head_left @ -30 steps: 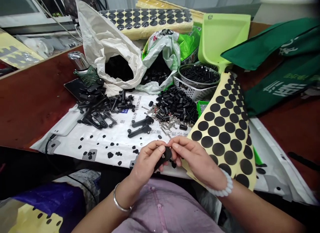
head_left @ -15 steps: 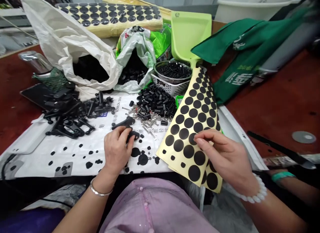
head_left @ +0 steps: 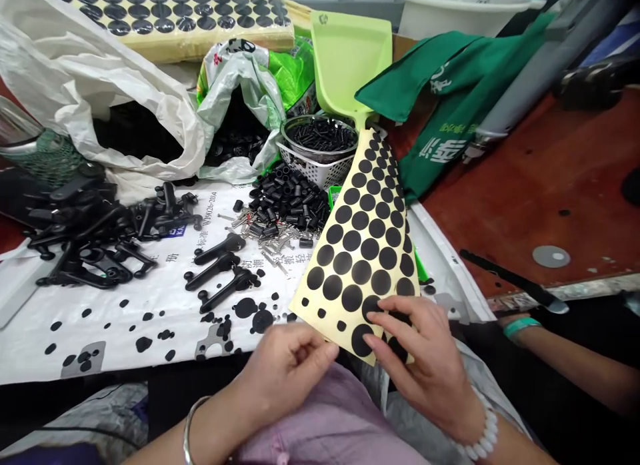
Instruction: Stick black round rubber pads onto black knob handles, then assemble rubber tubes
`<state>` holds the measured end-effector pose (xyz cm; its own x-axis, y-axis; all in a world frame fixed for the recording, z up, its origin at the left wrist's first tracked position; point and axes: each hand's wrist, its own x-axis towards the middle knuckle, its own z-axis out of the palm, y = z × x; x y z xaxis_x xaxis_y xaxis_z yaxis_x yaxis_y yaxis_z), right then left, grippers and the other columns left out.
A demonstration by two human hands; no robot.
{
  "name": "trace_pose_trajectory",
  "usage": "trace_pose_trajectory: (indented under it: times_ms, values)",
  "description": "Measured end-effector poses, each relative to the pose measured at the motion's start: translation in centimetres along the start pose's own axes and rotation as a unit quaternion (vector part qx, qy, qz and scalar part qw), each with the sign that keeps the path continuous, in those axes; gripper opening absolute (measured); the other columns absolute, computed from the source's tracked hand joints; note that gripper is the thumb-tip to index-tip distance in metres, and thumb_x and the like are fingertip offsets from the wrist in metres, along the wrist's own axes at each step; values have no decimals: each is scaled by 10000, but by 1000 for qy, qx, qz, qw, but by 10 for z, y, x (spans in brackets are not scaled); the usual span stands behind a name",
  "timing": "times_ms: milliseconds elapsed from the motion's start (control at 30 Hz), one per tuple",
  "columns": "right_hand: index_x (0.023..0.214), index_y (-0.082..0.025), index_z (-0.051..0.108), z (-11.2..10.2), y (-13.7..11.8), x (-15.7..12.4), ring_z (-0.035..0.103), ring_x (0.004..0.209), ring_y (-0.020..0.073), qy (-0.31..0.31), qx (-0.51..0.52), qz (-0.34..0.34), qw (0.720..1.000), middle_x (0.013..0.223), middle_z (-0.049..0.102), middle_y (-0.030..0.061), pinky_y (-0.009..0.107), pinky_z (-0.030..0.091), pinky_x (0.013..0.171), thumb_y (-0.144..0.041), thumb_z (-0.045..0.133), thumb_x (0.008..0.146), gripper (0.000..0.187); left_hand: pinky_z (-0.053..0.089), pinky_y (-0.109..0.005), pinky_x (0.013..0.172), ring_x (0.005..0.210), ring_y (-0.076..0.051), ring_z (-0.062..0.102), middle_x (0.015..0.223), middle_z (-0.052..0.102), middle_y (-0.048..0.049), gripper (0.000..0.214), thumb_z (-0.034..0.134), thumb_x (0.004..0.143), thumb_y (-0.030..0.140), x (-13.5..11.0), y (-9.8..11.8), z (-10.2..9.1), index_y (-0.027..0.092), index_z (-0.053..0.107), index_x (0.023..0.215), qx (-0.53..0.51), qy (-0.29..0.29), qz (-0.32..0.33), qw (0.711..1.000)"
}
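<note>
A pale yellow sheet point(head_left: 313, 312) of round black stickers slopes down toward me, a second sheet partly hidden under it. My left hand point(head_left: 293, 365) is closed at its lower edge, thumb and forefinger pinched on the sheet's border. Over the sheet's lower right corner is my right hand point(head_left: 420, 365), fingers curved and thumb apart, tips touching or just above a black round sticker point(head_left: 361, 338). Nothing shows between those fingers. Left of the sheet, three black lever-like parts point(head_left: 213, 273) lie side by side on the white printed covering point(head_left: 150, 285).
More black lever parts point(head_left: 95, 252) are heaped at left. Black caps point(head_left: 293, 198) and metal pins point(head_left: 280, 242) lie mid-table, before a basket of screws point(head_left: 320, 138). Behind stand open bags point(head_left: 185, 105), a green dustpan point(head_left: 350, 58) and a green cloth point(head_left: 450, 78). Another person's arm point(head_left: 560, 348) is at right.
My left hand has left the black lever part and come right to the sheet's lower edge. My right hand has moved lower on the sheet, its fingers parting. The view has shifted right.
</note>
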<state>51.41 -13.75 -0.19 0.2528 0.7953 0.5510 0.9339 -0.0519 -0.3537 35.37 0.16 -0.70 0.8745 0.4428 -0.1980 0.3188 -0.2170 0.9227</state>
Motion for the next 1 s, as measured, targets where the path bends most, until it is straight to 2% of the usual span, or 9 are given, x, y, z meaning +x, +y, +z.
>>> trace_pose_trajectory:
  times_ms: [67, 100, 200, 400, 467, 567, 767, 900, 1000]
  values:
    - [1008, -185, 594, 4, 0, -12, 534, 928, 270, 3, -31, 9, 999, 1012, 547, 111, 453, 404, 790, -198, 591, 779, 229, 361, -205, 453, 521, -105, 494, 648, 599, -35, 358, 515, 805, 472, -2, -5, 13, 135, 632, 833, -175, -122, -126, 969]
    - [1016, -179, 593, 7, -1, -17, 529, 938, 278, 3, -48, 14, 999, 1024, 544, 120, 464, 399, 795, -205, 591, 783, 234, 356, -194, 442, 527, -102, 504, 693, 617, -48, 385, 540, 784, 485, -1, -7, 20, 125, 629, 885, -254, -144, -170, 941]
    - [1024, -158, 593, 16, -3, -25, 518, 946, 292, 1, -90, 17, 996, 1038, 543, 142, 491, 390, 801, -199, 576, 799, 230, 386, -191, 486, 600, -109, 545, 817, 642, -104, 395, 619, 731, 461, 7, -13, 37, 84, 653, 843, -410, -123, -206, 880]
    - [1009, -141, 603, 21, -11, -28, 519, 935, 292, -3, -108, 25, 994, 1005, 559, 145, 511, 367, 820, -175, 526, 820, 207, 408, -212, 562, 686, -132, 572, 781, 625, -87, 320, 644, 740, 400, 12, -12, 52, 87, 680, 797, -522, -95, -203, 823]
    - [1010, -139, 603, 21, -13, -27, 526, 909, 287, -7, -96, 38, 995, 972, 565, 136, 501, 369, 807, -194, 513, 826, 211, 402, -213, 551, 662, -128, 565, 741, 612, -68, 307, 660, 726, 398, 11, -12, 56, 95, 670, 775, -533, -70, -206, 818]
    - [967, -152, 608, 21, -15, -26, 532, 856, 264, -8, -59, 54, 997, 911, 567, 104, 468, 373, 781, -208, 515, 821, 182, 399, -218, 538, 631, -127, 556, 699, 601, -62, 309, 687, 701, 391, 9, -13, 60, 86, 654, 744, -521, -34, -202, 828]
    - [887, -173, 557, 22, -18, -27, 510, 844, 234, -12, -5, 55, 998, 873, 532, 70, 443, 365, 793, -173, 538, 798, 91, 412, -215, 521, 596, -123, 576, 655, 595, -54, 326, 667, 725, 406, 10, -17, 60, 82, 627, 730, -534, -44, -181, 825]
    - [1030, -150, 533, 22, -19, -26, 512, 885, 254, 21, -25, 49, 998, 934, 530, 104, 444, 379, 793, -188, 553, 803, 232, 409, -197, 494, 574, -123, 596, 650, 611, -57, 315, 660, 735, 396, 11, -17, 59, 89, 601, 699, -524, -34, -183, 831]
    - [1017, -140, 588, 22, -22, -24, 524, 845, 251, 8, -69, 28, 997, 905, 550, 110, 462, 369, 790, -171, 532, 816, 211, 411, -184, 485, 566, -116, 598, 632, 602, -52, 312, 652, 744, 384, 11, -18, 60, 78, 611, 702, -521, -26, -175, 835]
